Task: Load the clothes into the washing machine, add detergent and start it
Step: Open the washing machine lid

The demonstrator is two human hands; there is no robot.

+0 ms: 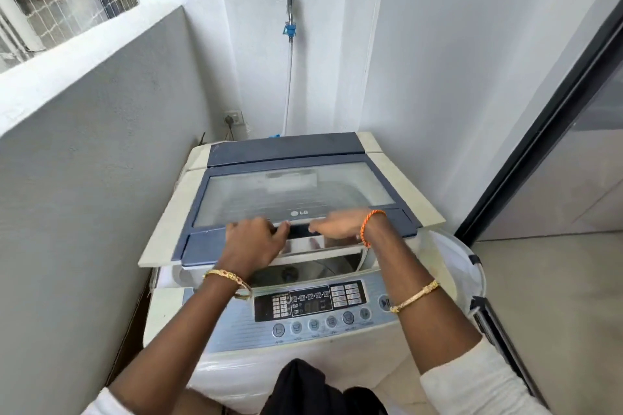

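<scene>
Wall socket [233,118]: low on the back wall behind the machine's left rear corner, with a plug in it; the cord's run is hidden behind the machine.
Left hand [253,239]: fingers curled over the front edge of the lid, gripping it left of the handle recess; fingertips are hidden under the edge.
Washing machine [236,323]: a top-loader standing in a narrow corner, with its lower front cut off by the frame.
Lid [290,189]: blue-framed glass with an LG mark, its front edge lifted off the opening and partly folded.
Drum [303,271]: only a dark sliver shows under the raised lid; its contents cannot be made out.
Control panel [310,305]: buttons and display visible, labels too small to read.
Right hand [340,224]: blurred, clasping the same lid edge on the right.
Laundry basket [465,266]: translucent, just beside the machine's right side, mostly hidden by the right forearm.
</scene>
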